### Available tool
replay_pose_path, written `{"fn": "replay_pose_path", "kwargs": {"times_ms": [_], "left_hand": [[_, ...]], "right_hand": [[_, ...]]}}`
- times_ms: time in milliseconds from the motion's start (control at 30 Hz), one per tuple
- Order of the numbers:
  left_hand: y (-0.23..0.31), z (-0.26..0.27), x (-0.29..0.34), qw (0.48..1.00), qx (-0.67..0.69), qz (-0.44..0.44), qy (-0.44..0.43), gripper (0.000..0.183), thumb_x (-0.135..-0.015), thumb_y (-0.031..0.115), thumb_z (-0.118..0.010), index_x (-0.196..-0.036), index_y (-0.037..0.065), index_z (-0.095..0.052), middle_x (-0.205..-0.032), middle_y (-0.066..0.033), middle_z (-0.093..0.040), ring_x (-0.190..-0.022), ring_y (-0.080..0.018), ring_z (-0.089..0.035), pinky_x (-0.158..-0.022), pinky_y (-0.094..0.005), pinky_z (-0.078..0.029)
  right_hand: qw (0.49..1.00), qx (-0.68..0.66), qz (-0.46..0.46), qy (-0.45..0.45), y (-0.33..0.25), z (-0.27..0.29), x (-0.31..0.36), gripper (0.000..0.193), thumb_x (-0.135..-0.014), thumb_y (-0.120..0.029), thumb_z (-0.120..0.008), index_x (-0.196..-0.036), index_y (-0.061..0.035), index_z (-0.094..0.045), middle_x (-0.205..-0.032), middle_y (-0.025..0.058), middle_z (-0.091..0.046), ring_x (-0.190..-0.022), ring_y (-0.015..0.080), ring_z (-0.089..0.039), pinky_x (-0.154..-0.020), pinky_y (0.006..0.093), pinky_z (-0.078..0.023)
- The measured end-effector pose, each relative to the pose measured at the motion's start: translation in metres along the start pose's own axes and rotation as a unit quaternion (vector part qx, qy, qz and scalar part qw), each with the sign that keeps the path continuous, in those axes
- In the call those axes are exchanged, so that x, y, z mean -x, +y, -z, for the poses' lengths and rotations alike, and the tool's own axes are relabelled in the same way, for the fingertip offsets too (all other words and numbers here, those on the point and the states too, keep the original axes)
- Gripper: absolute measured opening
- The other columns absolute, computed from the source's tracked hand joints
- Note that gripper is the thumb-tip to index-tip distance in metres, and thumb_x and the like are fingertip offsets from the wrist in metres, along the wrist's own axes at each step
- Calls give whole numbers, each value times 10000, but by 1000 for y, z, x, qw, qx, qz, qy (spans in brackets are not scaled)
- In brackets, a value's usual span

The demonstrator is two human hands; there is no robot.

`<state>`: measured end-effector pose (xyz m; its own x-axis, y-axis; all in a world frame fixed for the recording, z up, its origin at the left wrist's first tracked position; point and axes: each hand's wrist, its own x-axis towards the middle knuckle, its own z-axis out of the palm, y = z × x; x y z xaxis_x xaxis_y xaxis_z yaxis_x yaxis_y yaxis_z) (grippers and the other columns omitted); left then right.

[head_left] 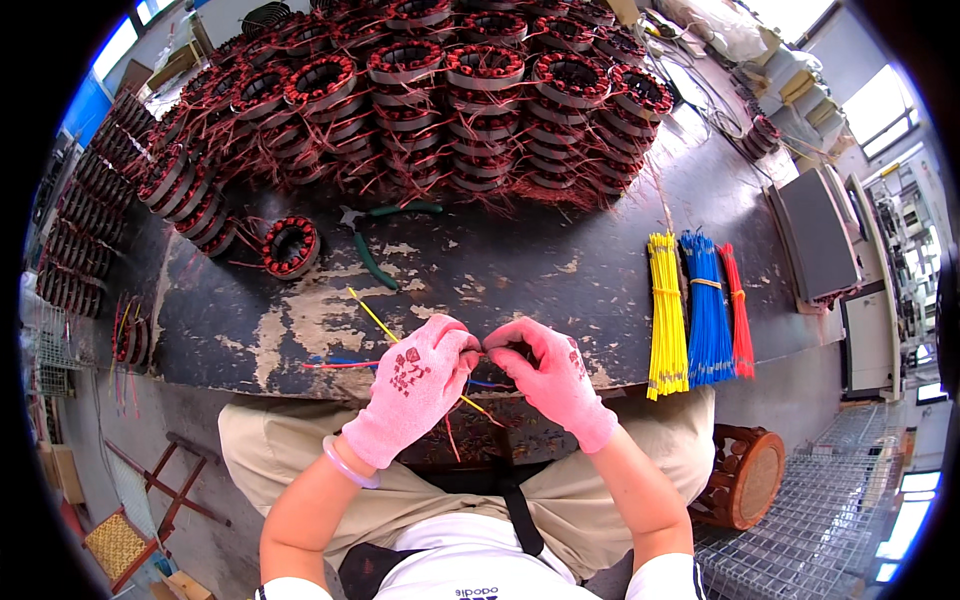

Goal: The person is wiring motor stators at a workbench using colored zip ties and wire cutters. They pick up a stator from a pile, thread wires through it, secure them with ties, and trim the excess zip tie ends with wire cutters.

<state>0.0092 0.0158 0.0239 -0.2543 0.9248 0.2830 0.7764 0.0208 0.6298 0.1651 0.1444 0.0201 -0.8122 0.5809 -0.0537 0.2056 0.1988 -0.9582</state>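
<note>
In the head view, both hands meet at the near edge of the workbench (540, 270), above the lap. The left hand (420, 375), in a pink knit glove, has its thumb and fingers drawn together and seems clamped on a few loose lead wires: a yellow wire (372, 314) reaching out far and left, a red wire (340, 365) pointing left, and a blue wire (490, 384) whose end shows to the right. The right hand (540, 375), gloved alike, is just beside it, thumb and forefinger together in a pinch, apparently on a thin red strand (483, 352); the fingertips hide exactly how it is gripped.

The leads should be very light and springy, stiff enough to stand out straight yet easily bent. Their coating looks smooth, so they may roll or slide against knit fabric. The thin strand is probably the delicate part, prone to kinking or snapping if tugged. A fingertip pinch close to the join suits it best, with the other hand steadying the leads further along.

Left and beyond lies a single stator with red windings (311, 250), near green-handled cutting pliers (370, 258). To the right lie tied bundles of yellow wires (666, 320), blue wires (707, 320) and red wires (738, 315); stacked stators (486, 80) fill the far side.
</note>
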Motion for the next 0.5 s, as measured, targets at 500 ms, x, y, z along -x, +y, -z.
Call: {"fn": "replay_pose_path", "kwargs": {"times_ms": [500], "left_hand": [[-5,-20,0,998,9,-56,29,170,-823,111,-763,-973,78,-691,-1000,-64,-675,-886,-298,-669,-746,-404,-549]], "right_hand": [[987,-55,-123,-85,24,14,-21,152,-948,-95,-654,-1070,-4,-665,-919,-1,-678,-821,59,-586,-754,259,-514]]}}
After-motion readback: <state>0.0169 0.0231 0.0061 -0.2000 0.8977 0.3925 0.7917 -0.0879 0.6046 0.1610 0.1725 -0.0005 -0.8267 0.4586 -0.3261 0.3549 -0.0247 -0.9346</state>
